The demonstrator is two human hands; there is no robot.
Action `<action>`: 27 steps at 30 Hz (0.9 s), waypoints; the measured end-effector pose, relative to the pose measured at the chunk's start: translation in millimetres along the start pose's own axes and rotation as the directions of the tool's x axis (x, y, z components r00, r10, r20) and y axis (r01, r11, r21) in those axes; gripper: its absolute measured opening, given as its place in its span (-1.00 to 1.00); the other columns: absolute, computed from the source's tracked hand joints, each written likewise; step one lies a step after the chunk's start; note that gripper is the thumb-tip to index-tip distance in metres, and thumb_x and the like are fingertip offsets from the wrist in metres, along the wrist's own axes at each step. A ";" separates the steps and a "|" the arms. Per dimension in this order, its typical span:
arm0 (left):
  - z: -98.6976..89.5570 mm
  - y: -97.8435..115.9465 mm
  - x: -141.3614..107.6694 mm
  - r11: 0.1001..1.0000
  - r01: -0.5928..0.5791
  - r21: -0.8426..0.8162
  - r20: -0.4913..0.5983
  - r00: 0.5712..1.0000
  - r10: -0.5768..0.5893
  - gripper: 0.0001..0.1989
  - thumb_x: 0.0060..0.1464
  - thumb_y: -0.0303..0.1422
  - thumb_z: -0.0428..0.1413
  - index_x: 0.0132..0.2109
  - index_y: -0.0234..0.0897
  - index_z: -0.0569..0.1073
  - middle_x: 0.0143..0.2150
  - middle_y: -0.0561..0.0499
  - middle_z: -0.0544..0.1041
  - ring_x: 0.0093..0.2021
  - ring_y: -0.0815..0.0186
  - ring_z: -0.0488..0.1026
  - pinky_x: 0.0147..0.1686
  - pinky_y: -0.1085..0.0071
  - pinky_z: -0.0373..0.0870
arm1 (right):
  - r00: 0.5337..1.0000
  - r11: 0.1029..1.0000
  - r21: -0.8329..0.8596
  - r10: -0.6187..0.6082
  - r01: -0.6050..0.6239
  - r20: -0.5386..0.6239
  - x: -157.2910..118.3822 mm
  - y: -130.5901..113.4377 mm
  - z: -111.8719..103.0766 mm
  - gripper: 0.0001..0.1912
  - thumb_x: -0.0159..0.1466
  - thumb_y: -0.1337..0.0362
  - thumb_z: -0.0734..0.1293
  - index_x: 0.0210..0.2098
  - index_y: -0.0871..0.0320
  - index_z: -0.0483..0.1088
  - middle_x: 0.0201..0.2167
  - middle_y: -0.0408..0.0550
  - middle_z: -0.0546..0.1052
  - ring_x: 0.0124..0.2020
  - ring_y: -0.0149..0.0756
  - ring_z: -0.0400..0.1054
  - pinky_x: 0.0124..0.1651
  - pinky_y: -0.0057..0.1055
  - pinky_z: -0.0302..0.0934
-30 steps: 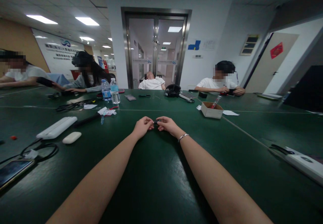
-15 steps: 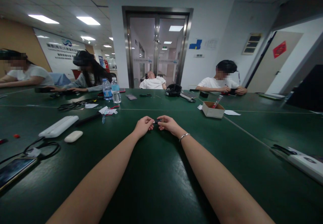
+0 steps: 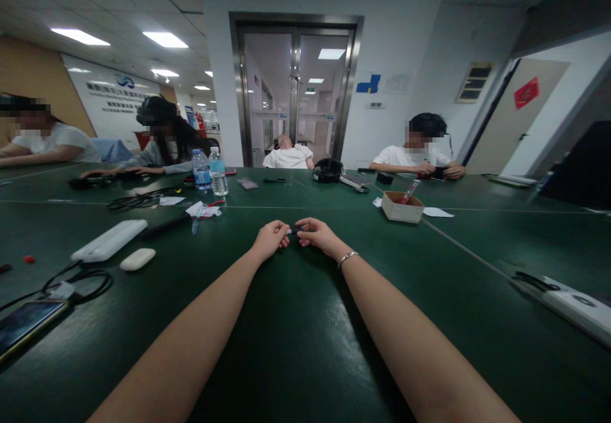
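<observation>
My left hand point(image 3: 272, 240) and my right hand point(image 3: 321, 235) meet over the middle of the green table point(image 3: 286, 321), fingertips close together. Between them is a small dark object with a silvery end point(image 3: 294, 230), too small for me to tell its kind. The left thumb and fingers pinch the silvery end, and those of the right close round the dark part. Fingers hide much of it. A metal bracelet point(image 3: 347, 258) circles my right wrist.
To the left lie a white power-bank-like box point(image 3: 111, 240), a white oval case point(image 3: 138, 259), cables and a phone point(image 3: 31, 327). Water bottles point(image 3: 219, 172) stand farther back. A small open box point(image 3: 401, 208) sits right of centre. Several people sit across the table.
Slightly more of the silvery part shows between my fingertips, and my left hand has shifted a little leftward. The whole view has also drifted slightly.
</observation>
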State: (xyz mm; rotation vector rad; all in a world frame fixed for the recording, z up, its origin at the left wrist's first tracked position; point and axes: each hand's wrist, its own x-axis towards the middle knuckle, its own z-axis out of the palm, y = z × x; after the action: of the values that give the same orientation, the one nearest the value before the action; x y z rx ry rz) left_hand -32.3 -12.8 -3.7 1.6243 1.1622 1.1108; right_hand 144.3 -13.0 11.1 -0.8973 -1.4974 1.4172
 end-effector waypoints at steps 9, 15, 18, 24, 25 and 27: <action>1.1 5.1 -5.2 0.999 -0.021 -0.029 -0.014 1.000 0.021 -0.78 0.04 -0.26 0.03 -0.25 -0.35 0.36 -0.50 0.01 0.44 -0.53 0.43 0.39 -0.55 0.55 0.29 | 0.998 0.997 0.045 0.061 -0.061 0.000 1.0 -1.0 0.5 -0.77 0.16 0.51 0.33 -0.17 0.29 0.32 -0.60 -0.15 0.42 -0.63 -0.50 0.34 -0.54 -0.61 0.34; 2.3 10.5 -9.9 0.997 -0.050 -0.054 -0.011 0.999 0.050 -0.83 -0.02 -0.38 0.09 -0.23 -0.33 0.37 -0.35 -0.01 0.43 -0.40 0.42 0.39 -0.49 0.56 0.33 | 0.996 0.994 0.070 0.085 -0.083 -0.025 -0.2 -3.8 2.2 -0.83 0.20 0.48 0.32 -0.20 0.31 0.32 -0.64 -0.13 0.43 -0.64 -0.48 0.34 -0.55 -0.61 0.34; 3.5 11.8 -10.7 0.997 -0.061 -0.049 -0.036 0.998 0.059 -0.81 -0.07 -0.42 0.13 -0.24 -0.34 0.38 -0.31 -0.02 0.40 -0.38 0.42 0.36 -0.50 0.55 0.36 | 0.995 0.993 0.074 0.094 -0.092 -0.024 0.0 -4.2 2.6 -0.83 0.19 0.47 0.33 -0.20 0.32 0.32 -0.64 -0.12 0.43 -0.64 -0.47 0.35 -0.55 -0.62 0.34; 3.4 15.7 -12.5 0.997 -0.072 -0.019 -0.033 0.997 0.071 -0.81 -0.09 -0.48 0.13 -0.25 -0.34 0.36 -0.27 -0.03 0.38 -0.41 0.44 0.36 -0.51 0.56 0.38 | 0.995 0.993 0.070 0.098 -0.095 -0.034 0.8 -3.5 2.6 -0.85 0.20 0.47 0.32 -0.22 0.33 0.32 -0.64 -0.10 0.43 -0.65 -0.47 0.34 -0.56 -0.62 0.33; 3.3 16.1 -12.7 0.998 -0.068 -0.016 -0.033 0.997 0.067 -0.82 -0.09 -0.49 0.12 -0.25 -0.34 0.36 -0.26 -0.03 0.38 -0.40 0.44 0.36 -0.50 0.55 0.38 | 0.994 0.993 0.072 0.099 -0.096 -0.034 0.8 -3.6 2.7 -0.86 0.20 0.47 0.32 -0.22 0.33 0.32 -0.64 -0.10 0.43 -0.64 -0.47 0.34 -0.56 -0.62 0.32; 3.0 16.2 -12.8 0.998 -0.062 -0.011 -0.034 0.998 0.062 -0.82 -0.07 -0.50 0.11 -0.23 -0.34 0.36 -0.25 -0.03 0.38 -0.39 0.44 0.37 -0.49 0.54 0.38 | 0.994 0.992 0.078 0.107 -0.104 -0.036 0.5 -4.1 2.9 -0.87 0.21 0.47 0.32 -0.23 0.33 0.32 -0.64 -0.09 0.43 -0.65 -0.48 0.34 -0.57 -0.62 0.32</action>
State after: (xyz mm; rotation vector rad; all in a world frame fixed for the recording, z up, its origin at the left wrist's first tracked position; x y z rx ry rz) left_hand -28.0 -29.2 8.4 1.6481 1.1315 1.1864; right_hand 141.7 -14.0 15.3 -0.9641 -1.3748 1.5131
